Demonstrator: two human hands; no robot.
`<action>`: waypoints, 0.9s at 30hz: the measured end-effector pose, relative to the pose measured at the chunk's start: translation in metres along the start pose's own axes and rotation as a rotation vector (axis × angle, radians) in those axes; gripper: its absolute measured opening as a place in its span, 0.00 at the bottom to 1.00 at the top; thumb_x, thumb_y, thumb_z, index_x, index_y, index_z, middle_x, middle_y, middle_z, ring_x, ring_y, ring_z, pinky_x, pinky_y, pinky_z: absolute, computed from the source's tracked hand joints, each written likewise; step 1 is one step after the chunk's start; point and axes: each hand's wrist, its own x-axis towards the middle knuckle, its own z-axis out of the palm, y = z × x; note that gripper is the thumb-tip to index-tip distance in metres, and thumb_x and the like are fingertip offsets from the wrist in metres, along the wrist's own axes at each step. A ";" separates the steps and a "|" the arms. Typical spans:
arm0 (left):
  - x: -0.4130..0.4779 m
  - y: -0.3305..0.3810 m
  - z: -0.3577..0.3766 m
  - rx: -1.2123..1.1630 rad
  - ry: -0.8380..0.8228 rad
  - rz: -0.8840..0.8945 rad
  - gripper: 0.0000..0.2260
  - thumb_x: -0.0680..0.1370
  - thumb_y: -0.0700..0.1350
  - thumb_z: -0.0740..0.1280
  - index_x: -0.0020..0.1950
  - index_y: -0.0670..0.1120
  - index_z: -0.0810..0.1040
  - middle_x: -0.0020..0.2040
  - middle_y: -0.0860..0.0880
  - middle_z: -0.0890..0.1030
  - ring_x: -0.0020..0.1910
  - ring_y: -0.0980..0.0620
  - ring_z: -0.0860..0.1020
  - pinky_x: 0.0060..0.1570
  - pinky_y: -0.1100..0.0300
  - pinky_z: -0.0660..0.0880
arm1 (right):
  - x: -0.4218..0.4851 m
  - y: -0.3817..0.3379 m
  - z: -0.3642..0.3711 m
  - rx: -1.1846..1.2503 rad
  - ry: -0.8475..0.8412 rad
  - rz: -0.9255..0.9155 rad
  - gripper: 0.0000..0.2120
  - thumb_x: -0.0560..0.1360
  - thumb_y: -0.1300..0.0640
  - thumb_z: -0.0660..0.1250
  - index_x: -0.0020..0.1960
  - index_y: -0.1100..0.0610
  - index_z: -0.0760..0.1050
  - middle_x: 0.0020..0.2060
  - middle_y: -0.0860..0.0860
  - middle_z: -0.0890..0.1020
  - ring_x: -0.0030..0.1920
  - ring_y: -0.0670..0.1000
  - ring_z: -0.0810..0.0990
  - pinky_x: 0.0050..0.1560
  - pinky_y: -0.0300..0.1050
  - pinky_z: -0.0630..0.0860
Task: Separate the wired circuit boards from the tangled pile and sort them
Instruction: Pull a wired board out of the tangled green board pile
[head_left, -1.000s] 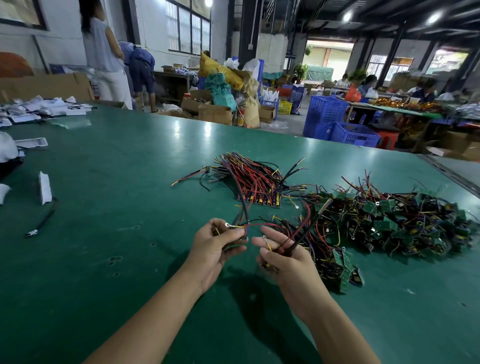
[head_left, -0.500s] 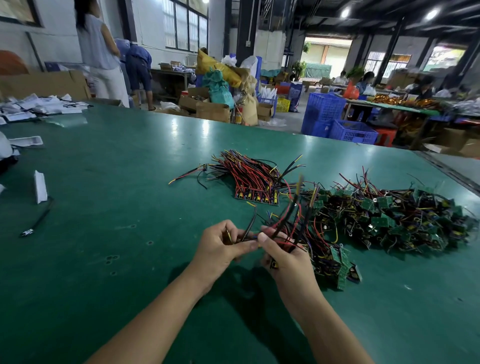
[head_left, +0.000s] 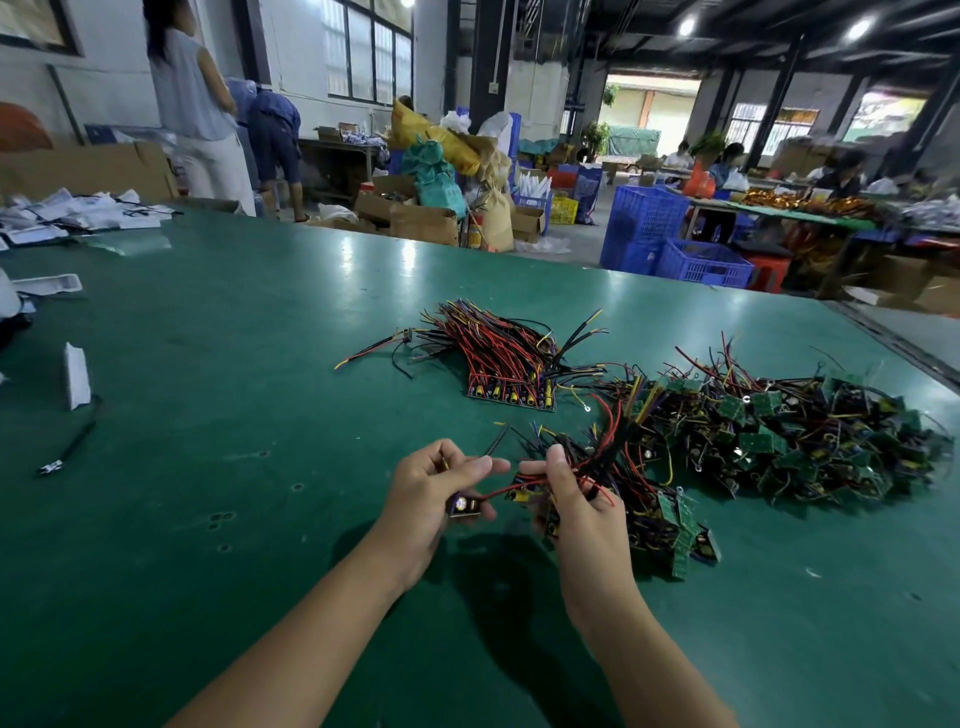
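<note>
Pinches small dark wired circuit board (head_left: 464, 505) in left grip (head_left: 441, 488), clamps tangled red-and-black wire bundle (head_left: 615, 449) in right grip (head_left: 582, 512); risks tearing snagged red lead (head_left: 500, 491) loose by tugging.

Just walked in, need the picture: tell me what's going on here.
Sorting is under way on a green table. The left hand holds one small circuit board, its red wire running to the bunch of wired boards gripped by the right hand. A neat stack lies farther back; the tangled pile sits to the right.
</note>
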 end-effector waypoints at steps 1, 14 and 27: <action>0.000 0.000 0.000 -0.003 -0.004 -0.002 0.14 0.76 0.34 0.67 0.34 0.43 0.66 0.46 0.37 0.84 0.35 0.51 0.82 0.30 0.60 0.77 | 0.000 0.000 0.000 -0.003 0.011 -0.020 0.20 0.67 0.35 0.65 0.41 0.50 0.86 0.36 0.56 0.82 0.36 0.50 0.80 0.34 0.39 0.78; -0.001 0.007 -0.002 -0.371 -0.084 -0.112 0.08 0.66 0.35 0.67 0.40 0.44 0.71 0.38 0.44 0.82 0.28 0.50 0.77 0.30 0.62 0.78 | 0.005 0.001 -0.006 0.117 -0.215 0.054 0.12 0.70 0.50 0.70 0.51 0.55 0.80 0.32 0.48 0.78 0.29 0.44 0.74 0.31 0.40 0.71; 0.011 0.002 -0.010 -0.523 0.022 -0.133 0.23 0.66 0.30 0.64 0.60 0.45 0.72 0.43 0.45 0.84 0.35 0.52 0.80 0.35 0.58 0.79 | 0.006 0.003 -0.002 0.199 -0.171 0.167 0.12 0.80 0.55 0.64 0.42 0.61 0.77 0.28 0.52 0.77 0.30 0.50 0.79 0.44 0.50 0.78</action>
